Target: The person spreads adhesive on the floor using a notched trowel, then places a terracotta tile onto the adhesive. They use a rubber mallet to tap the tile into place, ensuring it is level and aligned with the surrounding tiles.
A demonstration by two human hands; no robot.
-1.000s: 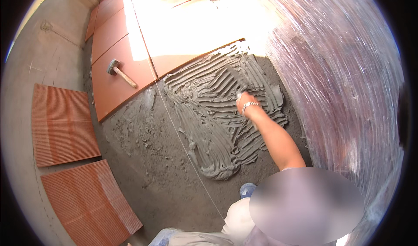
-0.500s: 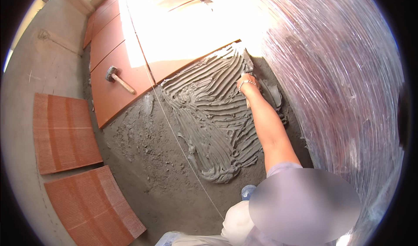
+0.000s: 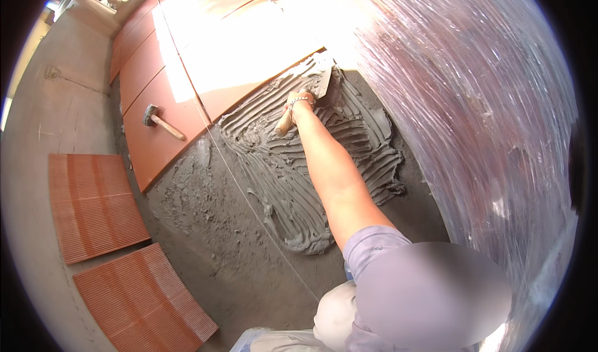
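My right hand (image 3: 300,98) is closed around the wooden handle of a trowel (image 3: 284,125). Its metal blade sticks out beyond my fingers, over the far part of a bed of wet grey mortar (image 3: 289,193). Curved ridges run across the mortar, with a smoother patch beside the blade. Red-brown floor tiles (image 3: 163,116) lie along the mortar's far edge; strong sunlight washes out several of them. My left hand is outside the picture.
A mallet (image 3: 163,123) with a wooden handle rests on a laid tile. Two ribbed tiles (image 3: 99,205) lean against the left wall (image 3: 68,115). A taut string (image 3: 246,196) crosses the floor. Plastic-wrapped stock (image 3: 473,103) stands along the right. My bent knee (image 3: 333,311) is below.
My right hand has moved left across the mortar with the trowel, whose blade now shows. Part of the ridges near the hand looks flattened. The view has shifted slightly.
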